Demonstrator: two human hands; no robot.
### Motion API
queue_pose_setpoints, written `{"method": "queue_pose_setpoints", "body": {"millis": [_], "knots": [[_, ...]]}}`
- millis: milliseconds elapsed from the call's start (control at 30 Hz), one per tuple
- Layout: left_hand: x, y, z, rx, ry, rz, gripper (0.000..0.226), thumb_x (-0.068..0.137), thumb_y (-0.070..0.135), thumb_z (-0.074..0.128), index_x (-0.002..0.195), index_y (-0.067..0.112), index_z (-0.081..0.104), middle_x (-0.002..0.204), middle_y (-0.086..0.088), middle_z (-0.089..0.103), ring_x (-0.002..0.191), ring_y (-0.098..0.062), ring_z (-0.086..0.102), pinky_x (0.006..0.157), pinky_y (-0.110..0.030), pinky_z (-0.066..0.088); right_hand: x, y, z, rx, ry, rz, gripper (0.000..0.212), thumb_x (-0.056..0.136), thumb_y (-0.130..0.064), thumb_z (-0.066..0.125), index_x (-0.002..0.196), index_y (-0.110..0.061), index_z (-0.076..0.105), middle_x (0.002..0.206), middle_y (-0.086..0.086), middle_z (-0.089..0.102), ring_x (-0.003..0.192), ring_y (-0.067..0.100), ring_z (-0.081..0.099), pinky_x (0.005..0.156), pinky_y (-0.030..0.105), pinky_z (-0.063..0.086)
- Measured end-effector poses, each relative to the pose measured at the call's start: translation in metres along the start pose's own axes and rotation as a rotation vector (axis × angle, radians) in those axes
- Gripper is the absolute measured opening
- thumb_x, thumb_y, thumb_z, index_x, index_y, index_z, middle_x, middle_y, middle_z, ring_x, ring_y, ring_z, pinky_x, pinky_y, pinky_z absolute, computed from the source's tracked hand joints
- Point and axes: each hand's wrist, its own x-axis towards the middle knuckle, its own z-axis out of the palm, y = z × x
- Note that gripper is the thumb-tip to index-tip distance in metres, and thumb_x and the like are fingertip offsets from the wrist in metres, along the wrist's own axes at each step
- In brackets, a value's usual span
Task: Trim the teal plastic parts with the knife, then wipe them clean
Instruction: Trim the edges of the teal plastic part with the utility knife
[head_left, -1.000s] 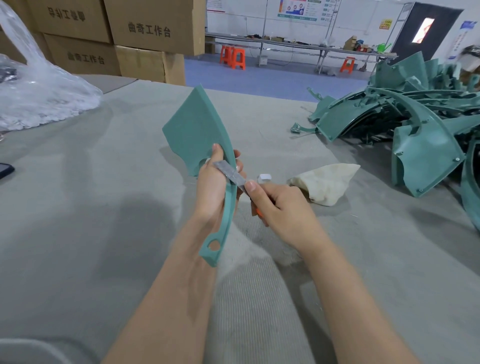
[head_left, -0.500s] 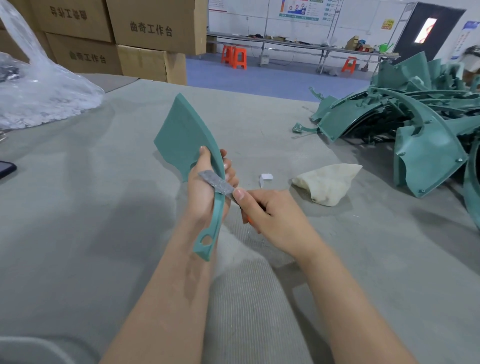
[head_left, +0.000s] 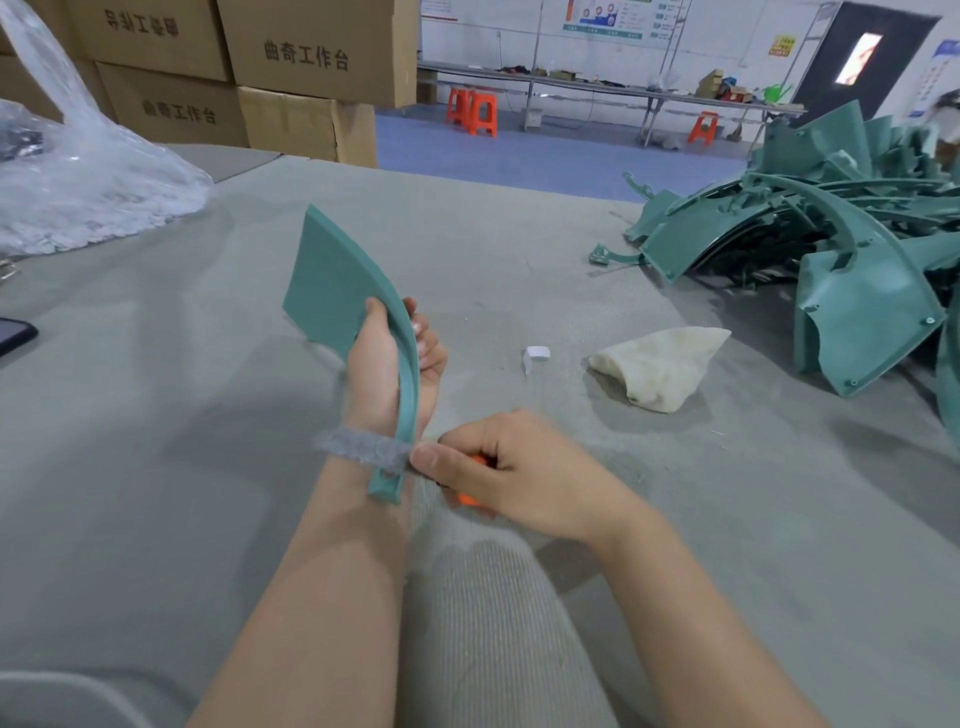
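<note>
Left hand: I see my left hand (head_left: 387, 364) raised over the tabletop (head_left: 156, 415), its fingers (head_left: 426, 343) wrapped round the curved rim of the teal part (head_left: 332, 291), grasping it firmly.
Teal part: held upright in that hand, with the broad flat panel at the top and leaning left. The narrow curved stem runs down past the wrist to a small end with a hole in it.
Right hand: my right hand (head_left: 519, 473) sits just right of the stem's lower end, fingers (head_left: 431, 460) clenched round the knife (head_left: 363, 447), thumb pushed forward along it.
Knife: a bit of orange handle shows under the palm. The blade is a blurred grey strip lying across the stem near its bottom end, so I cannot tell exactly where the edge touches.
Cloth: a cream cloth (head_left: 660, 364) lies crumpled on the tabletop, right of both hands.
Other parts: a pile of teal parts (head_left: 831, 234) fills the far right.
Around: a white scrap (head_left: 537, 354) lies near the cloth, a plastic bag (head_left: 88, 192) far left, cardboard boxes (head_left: 322, 52) behind it, and a dark phone (head_left: 13, 335) at the left edge.
</note>
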Motion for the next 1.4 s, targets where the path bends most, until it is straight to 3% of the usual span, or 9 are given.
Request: {"method": "queue_pose_setpoints", "body": {"millis": [100,200,333,633,933,1100,1200,1267,1400], "knots": [[0.002,-0.001,0.003,0.039,0.032,-0.013,0.041,0.106,0.034,0.028,0.076,0.012,0.045,0.043,0.006,0.039,0.030,-0.004,0.031,0.031,-0.014,0.024,-0.004,-0.003,-0.007,0.176,-0.074,0.056,0.050,0.099,-0.041,0.047,0.063,-0.009,0.058,0.046,-0.004,0.048,0.042,0.007,0.042,0.047,0.015,0.035],[0.003,-0.004,0.009,0.098,0.082,-0.027,0.042,0.105,0.037,0.028,0.074,0.014,0.044,0.043,0.006,0.039,0.030,-0.004,0.032,0.031,-0.014,0.025,-0.009,-0.001,-0.019,0.295,0.088,0.163,0.049,0.099,-0.044,0.044,0.063,-0.013,0.058,0.045,-0.003,0.046,0.045,0.013,0.041,0.043,0.018,0.035],[-0.001,-0.008,0.007,0.109,0.097,0.011,0.033,0.104,0.035,0.034,0.081,0.015,0.045,0.064,0.004,0.039,0.049,-0.006,0.035,0.045,-0.016,0.031,-0.011,0.005,-0.026,0.252,0.194,0.224,0.050,0.098,-0.047,0.043,0.065,-0.013,0.059,0.045,-0.008,0.043,0.049,0.012,0.044,0.045,0.017,0.037],[0.007,0.000,0.007,0.052,0.116,0.014,0.041,0.106,0.034,0.026,0.075,0.013,0.044,0.040,0.006,0.037,0.027,-0.006,0.031,0.030,-0.011,0.022,-0.003,0.005,-0.011,0.077,0.159,0.160,0.049,0.097,-0.044,0.047,0.067,-0.006,0.060,0.044,-0.013,0.049,0.045,0.001,0.047,0.052,0.014,0.040],[0.003,0.003,0.003,-0.069,0.052,0.077,0.040,0.105,0.033,0.029,0.075,0.013,0.045,0.049,0.005,0.037,0.033,-0.004,0.031,0.034,-0.014,0.024,-0.003,0.000,-0.004,0.054,0.036,0.043,0.047,0.097,-0.044,0.048,0.059,-0.017,0.055,0.045,-0.009,0.049,0.043,0.004,0.044,0.049,0.015,0.036],[0.004,0.004,0.002,-0.064,0.056,0.078,0.040,0.106,0.033,0.028,0.074,0.014,0.045,0.047,0.005,0.038,0.034,-0.005,0.030,0.035,-0.014,0.024,-0.006,-0.001,-0.009,0.131,-0.170,0.060,0.052,0.098,-0.042,0.050,0.070,0.002,0.059,0.047,-0.007,0.050,0.044,0.008,0.044,0.051,0.018,0.038],[0.006,0.000,0.004,0.055,0.064,0.080,0.041,0.106,0.035,0.027,0.073,0.015,0.042,0.045,0.006,0.037,0.033,-0.005,0.030,0.033,-0.015,0.024,-0.013,-0.005,-0.018,0.288,-0.284,0.106,0.045,0.092,-0.047,0.049,0.069,-0.012,0.063,0.049,-0.004,0.052,0.046,0.010,0.044,0.050,0.020,0.039],[0.006,-0.007,0.006,0.279,0.105,0.124,0.043,0.106,0.034,0.025,0.070,0.016,0.040,0.041,0.006,0.036,0.030,-0.006,0.030,0.033,-0.013,0.024,-0.015,-0.006,-0.025,0.410,-0.158,0.132,0.041,0.089,-0.051,0.048,0.068,-0.020,0.065,0.050,-0.003,0.053,0.045,0.008,0.046,0.048,0.019,0.040],[0.000,-0.023,0.009,0.887,0.043,0.231,0.046,0.105,0.034,0.031,0.089,-0.001,0.057,0.066,-0.016,0.056,0.063,-0.026,0.054,0.062,-0.035,0.046,-0.012,0.008,-0.043,0.641,0.547,0.265,0.047,0.086,-0.063,0.049,0.077,-0.020,0.066,0.060,0.001,0.056,0.041,0.010,0.043,0.043,0.021,0.035]]}}
